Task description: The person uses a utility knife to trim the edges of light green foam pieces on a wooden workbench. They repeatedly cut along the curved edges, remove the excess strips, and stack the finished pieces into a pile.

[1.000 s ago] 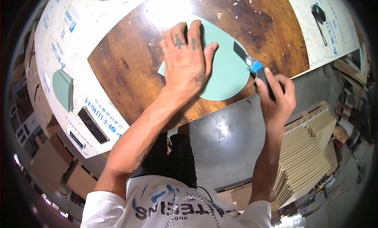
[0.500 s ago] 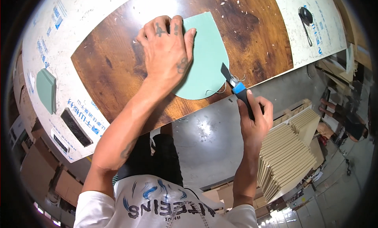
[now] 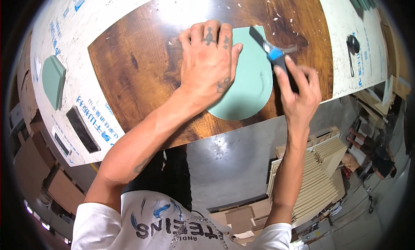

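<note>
The knife moved outward, long axis pointing away leftward, right hand gripping it, left hand flat.

Over the last half second the right hand carried the knife from the green panel's lower right curve up to its far right corner. Across the full second the panel turned clockwise, its rounded end swinging toward the person, and green pieces came into view at upper right.
</note>
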`<action>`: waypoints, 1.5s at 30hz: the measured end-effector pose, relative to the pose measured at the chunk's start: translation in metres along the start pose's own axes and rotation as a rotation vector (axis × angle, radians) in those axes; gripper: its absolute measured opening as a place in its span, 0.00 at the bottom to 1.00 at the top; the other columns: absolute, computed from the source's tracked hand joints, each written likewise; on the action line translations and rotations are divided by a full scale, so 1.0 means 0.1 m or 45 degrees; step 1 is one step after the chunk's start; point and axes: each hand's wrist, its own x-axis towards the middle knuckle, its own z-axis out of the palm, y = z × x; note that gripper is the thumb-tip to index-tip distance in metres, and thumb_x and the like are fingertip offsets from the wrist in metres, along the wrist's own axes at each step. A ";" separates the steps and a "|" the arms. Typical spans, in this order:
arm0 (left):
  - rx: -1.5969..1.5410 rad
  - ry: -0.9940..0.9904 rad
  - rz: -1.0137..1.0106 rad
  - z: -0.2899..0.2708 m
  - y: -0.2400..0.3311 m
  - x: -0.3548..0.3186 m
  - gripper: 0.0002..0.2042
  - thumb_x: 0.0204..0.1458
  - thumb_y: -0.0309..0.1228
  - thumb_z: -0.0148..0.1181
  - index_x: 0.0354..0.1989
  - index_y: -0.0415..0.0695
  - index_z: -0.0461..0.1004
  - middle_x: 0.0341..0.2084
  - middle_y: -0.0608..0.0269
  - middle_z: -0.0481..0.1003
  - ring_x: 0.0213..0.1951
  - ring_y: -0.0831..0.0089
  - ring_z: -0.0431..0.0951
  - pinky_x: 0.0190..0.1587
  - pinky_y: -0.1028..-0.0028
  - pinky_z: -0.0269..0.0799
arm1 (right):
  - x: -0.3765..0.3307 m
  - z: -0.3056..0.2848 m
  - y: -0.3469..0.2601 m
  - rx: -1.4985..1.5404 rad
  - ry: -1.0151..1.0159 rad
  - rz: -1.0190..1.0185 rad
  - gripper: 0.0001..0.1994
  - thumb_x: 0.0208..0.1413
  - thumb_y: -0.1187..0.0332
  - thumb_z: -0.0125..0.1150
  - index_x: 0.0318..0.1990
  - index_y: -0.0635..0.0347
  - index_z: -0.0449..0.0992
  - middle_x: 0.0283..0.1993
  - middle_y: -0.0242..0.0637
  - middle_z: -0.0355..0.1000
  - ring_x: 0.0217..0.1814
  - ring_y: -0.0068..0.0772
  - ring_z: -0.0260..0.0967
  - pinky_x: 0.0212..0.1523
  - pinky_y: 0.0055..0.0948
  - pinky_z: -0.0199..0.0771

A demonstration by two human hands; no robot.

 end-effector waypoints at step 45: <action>0.167 -0.348 0.306 -0.29 0.18 -0.22 0.32 0.64 0.53 0.47 0.71 0.45 0.60 0.66 0.42 0.60 0.63 0.47 0.62 0.61 0.42 0.55 | -3.03 -0.33 -0.81 1.309 0.311 1.870 0.09 0.62 0.65 0.63 0.38 0.60 0.72 0.22 0.30 0.67 0.21 0.23 0.65 0.23 0.25 0.64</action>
